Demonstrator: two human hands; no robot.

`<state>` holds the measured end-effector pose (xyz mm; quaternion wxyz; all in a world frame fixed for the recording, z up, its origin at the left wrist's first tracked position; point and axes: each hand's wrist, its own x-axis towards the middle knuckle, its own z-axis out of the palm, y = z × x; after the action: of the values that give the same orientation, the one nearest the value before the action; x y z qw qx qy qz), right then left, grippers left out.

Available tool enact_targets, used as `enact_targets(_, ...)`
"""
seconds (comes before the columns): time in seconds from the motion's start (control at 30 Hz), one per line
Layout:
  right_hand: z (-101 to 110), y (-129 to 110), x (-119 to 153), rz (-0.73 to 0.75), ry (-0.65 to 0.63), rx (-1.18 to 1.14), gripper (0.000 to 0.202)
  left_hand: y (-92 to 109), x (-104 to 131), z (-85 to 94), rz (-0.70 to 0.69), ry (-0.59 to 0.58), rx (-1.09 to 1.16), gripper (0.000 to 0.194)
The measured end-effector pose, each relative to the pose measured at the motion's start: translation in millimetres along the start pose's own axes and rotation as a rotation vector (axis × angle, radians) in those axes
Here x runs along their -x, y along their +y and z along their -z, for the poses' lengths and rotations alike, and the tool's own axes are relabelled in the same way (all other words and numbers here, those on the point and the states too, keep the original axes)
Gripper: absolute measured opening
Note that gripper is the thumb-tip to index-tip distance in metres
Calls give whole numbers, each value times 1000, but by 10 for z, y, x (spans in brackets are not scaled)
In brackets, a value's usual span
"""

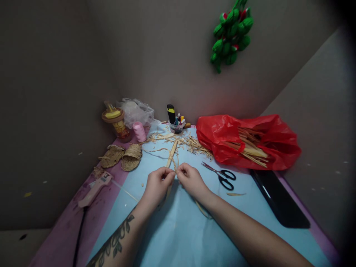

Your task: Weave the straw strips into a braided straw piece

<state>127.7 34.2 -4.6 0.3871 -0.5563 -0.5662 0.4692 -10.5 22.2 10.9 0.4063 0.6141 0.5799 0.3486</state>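
Note:
My left hand point(160, 181) and my right hand point(191, 180) meet over the middle of the blue sheet point(175, 237), both with thumb and fingers pinched together. Between them runs a twisted or braided strand of dry straw-like fibre point(172, 160), gripped by both hands. Its flat strips stretch away from me past the fingertips, and loose ends hang below each hand. To the right of my right hand lie black-handled scissors point(221, 175), partly spread. Two small woven straw slippers point(131, 157) rest to the left. What the fingertips press on is partly hidden.
A red plastic bag point(217, 129) of dry strips stands at back right, above a black tray-like object point(280, 200). Fibre scraps point(197, 145) lie behind my hands. At left are a pink glue gun point(96, 189), pink thread spool point(139, 132) and lidded cup point(118, 124); a pen holder point(177, 126) stands behind.

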Motion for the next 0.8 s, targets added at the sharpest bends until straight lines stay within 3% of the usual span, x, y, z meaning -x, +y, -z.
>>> enact_targets(0.1, -5, -13, -21, -146, -40, -120, 9, 19, 70, -77, -111, 49, -104, 19)
enact_targets(0.3, 36, -50, -44, -152, -38, -368, 7, -43, 131, -135, -340, 48, -397, 22)
enact_targets(0.43, 51, -47, -48, -176, -51, -474, 7, -62, 138, -168, -383, 78, -620, 24)
enact_targets(0.57, 19, 9, -65, -170, 12, -512, 13, -16, 183, -234, -414, 74, -777, 30)
enact_targets(0.67, 1, 52, -81, -156, 23, -487, 17, 25, 206, -239, -427, 45, -719, 32)
enact_targets(0.8, 16, 30, -73, -134, -92, -526, 19, 34, 139, -142, -374, 67, -385, 26)
